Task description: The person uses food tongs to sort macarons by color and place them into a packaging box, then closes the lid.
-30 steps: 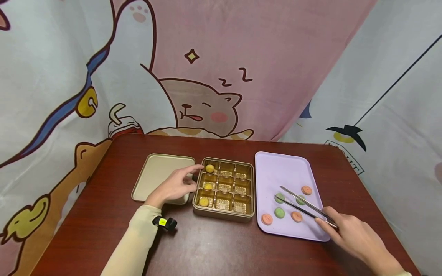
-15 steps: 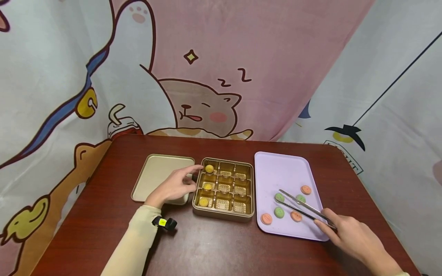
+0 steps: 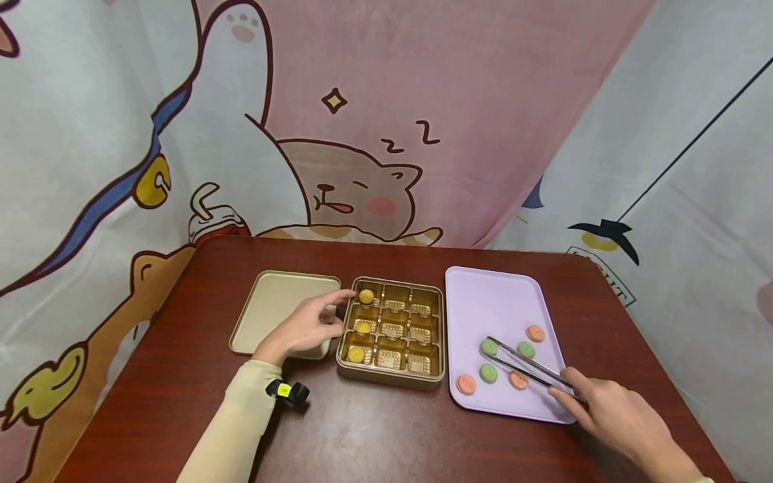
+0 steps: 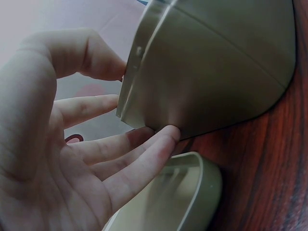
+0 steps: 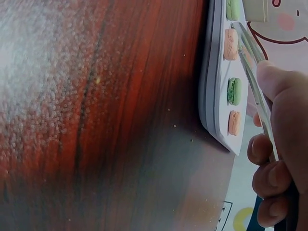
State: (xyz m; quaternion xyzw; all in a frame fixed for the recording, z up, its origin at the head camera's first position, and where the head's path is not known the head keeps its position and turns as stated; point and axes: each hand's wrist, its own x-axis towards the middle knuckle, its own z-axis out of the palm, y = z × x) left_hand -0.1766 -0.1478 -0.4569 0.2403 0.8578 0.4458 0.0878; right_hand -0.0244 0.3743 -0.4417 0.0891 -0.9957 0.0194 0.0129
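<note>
Cartoon-printed cloth (image 3: 483, 100) hangs behind your dark red-brown table (image 3: 386, 436), with a sleeping cat drawn on its pink part. At the left, your pale sleeve (image 3: 232, 416) reaches in from the near edge, with a black band (image 3: 288, 390) at the wrist. Just past it lies a shallow gold lid (image 3: 272, 312), flat on the table and partly covered by your left hand (image 3: 304, 325). That hand grasps nothing; its loosely spread fingers touch the left side of the gold box (image 3: 392, 379), just beside the lid. Inside the box are nine compartments in three rows, and each one in the left column holds a yellow cookie (image 3: 366, 296). Right of the box sits a lilac tray (image 3: 489, 295) bearing three green and three orange cookies, all toward its near half. Your metal tongs (image 3: 537, 367) slant over it, their tips on either side of the leftmost green cookie (image 3: 489, 347); you cannot tell whether both touch it. At the far right, your right hand (image 3: 619, 412) grips the tongs.
</note>
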